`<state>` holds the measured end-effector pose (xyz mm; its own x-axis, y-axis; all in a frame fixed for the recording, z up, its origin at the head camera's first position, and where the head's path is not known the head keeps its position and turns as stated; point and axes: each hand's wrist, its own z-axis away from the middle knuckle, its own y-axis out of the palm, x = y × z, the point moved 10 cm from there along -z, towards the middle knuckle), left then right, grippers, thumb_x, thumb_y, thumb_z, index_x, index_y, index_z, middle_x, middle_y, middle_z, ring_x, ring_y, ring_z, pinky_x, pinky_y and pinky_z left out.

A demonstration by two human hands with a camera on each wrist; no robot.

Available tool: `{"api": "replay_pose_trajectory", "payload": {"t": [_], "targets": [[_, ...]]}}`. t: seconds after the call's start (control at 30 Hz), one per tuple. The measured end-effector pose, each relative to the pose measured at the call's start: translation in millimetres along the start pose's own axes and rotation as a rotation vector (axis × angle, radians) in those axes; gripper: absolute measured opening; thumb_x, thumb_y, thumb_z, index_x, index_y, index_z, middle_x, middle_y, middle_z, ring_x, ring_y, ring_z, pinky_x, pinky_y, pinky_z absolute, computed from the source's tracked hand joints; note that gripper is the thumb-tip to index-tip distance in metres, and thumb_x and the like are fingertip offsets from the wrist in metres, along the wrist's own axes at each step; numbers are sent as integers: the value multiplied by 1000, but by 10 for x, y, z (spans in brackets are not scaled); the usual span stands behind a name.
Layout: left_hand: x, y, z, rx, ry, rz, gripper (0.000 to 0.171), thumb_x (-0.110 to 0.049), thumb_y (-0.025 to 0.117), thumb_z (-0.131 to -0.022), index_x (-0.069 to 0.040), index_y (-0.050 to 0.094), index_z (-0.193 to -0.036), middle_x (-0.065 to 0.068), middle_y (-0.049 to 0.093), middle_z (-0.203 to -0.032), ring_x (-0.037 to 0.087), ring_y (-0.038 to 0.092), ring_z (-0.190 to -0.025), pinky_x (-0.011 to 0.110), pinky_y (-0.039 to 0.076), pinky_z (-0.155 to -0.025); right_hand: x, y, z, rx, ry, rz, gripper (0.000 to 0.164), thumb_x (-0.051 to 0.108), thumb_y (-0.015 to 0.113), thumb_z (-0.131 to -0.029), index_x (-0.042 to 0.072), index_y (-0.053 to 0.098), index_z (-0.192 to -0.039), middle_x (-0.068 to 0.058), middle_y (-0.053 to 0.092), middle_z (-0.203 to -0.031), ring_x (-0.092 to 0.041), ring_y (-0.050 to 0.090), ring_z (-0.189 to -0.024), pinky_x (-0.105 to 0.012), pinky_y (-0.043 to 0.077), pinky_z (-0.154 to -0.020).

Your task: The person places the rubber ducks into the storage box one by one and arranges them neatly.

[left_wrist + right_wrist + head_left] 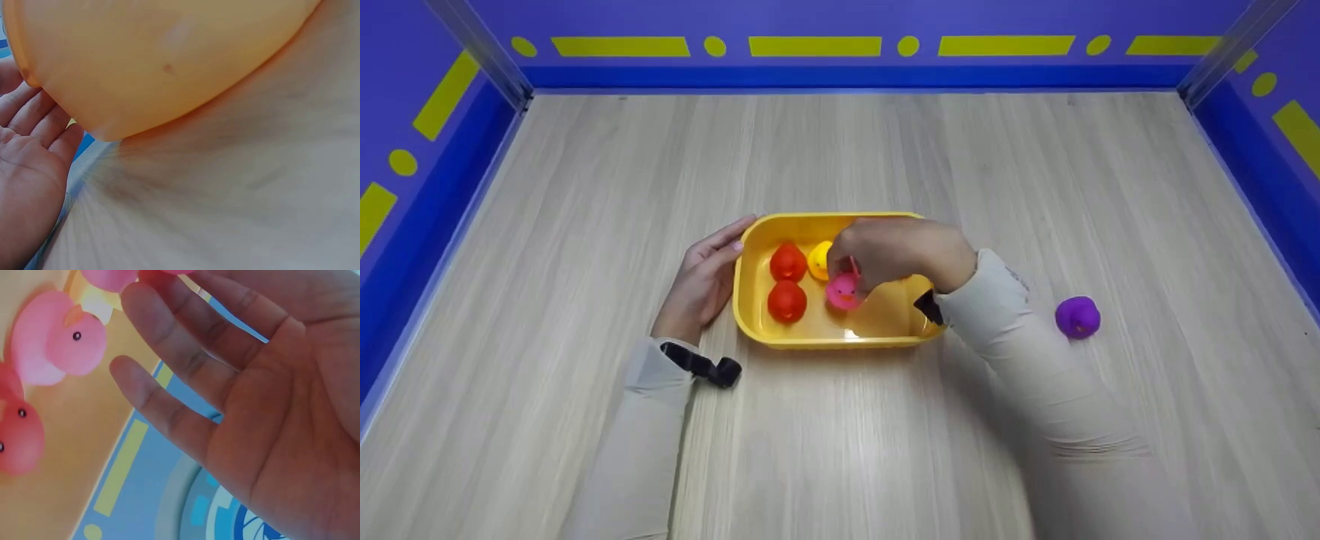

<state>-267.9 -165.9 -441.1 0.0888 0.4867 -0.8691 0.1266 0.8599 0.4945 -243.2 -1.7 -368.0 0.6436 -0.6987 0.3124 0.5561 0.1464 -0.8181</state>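
Observation:
A yellow plastic bin (840, 343) stands mid-table. My left hand (701, 281) rests at its left end, fingers extended along the outer wall and thumb tip at the rim; the left wrist view shows the open palm (28, 169) beside the bin. Reaching down into the bin, my right hand (896, 251) pinches a pink rubber duck (844, 292) between thumb and fingers, partly hidden by the hand. Left of it are a partly covered yellow rubber duck (819, 262) and two red rubber ducks (788, 262). In the right wrist view, the other fingers (169, 337) spread loosely.
A purple rubber duck (1078, 318) sits on the wooden table (840, 442) to the right of the bin, near the right sleeve (1035, 382). Blue wall panels (847, 75) with yellow marks enclose the table at the back and sides.

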Motion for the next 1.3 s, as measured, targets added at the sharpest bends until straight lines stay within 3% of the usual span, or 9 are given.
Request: {"api": "replay_pose_trajectory", "payload": {"t": [0.27, 0.57, 0.9, 1.3], "targets": [[7, 2, 4, -5, 1, 14, 47, 5, 47, -94, 12, 38, -140, 3, 64, -124, 14, 57, -119, 28, 44, -107, 2, 49, -122, 54, 41, 4, 19, 13, 73, -83, 19, 67, -100, -1, 59, -93, -20, 51, -85, -27, 46, -65], [1, 5, 4, -6, 3, 1, 47, 5, 47, -94, 12, 38, -140, 4, 63, -125, 14, 57, -119, 28, 45, -106, 79, 86, -213, 63, 3, -14, 16, 9, 72, -83, 16, 68, -96, 0, 62, -90, -18, 51, -86, -25, 46, -70], [-4, -2, 7, -9, 11, 9, 45, 3, 50, -93, 11, 43, -137, 5, 63, -125, 15, 59, -117, 28, 47, -104, 86, 146, -292, 90, 42, -14, 12, 15, 74, -84, 17, 67, -93, -1, 60, -84, -19, 50, -82, -25, 49, -69], [2, -2, 10, -7, 12, 8, 46, 3, 51, -93, 10, 43, -138, 4, 64, -125, 14, 58, -118, 28, 46, -104, 110, 173, -304, 77, 26, -16, 19, 15, 76, -82, 18, 67, -98, 0, 63, -90, -19, 53, -86, -26, 51, -75]]}}
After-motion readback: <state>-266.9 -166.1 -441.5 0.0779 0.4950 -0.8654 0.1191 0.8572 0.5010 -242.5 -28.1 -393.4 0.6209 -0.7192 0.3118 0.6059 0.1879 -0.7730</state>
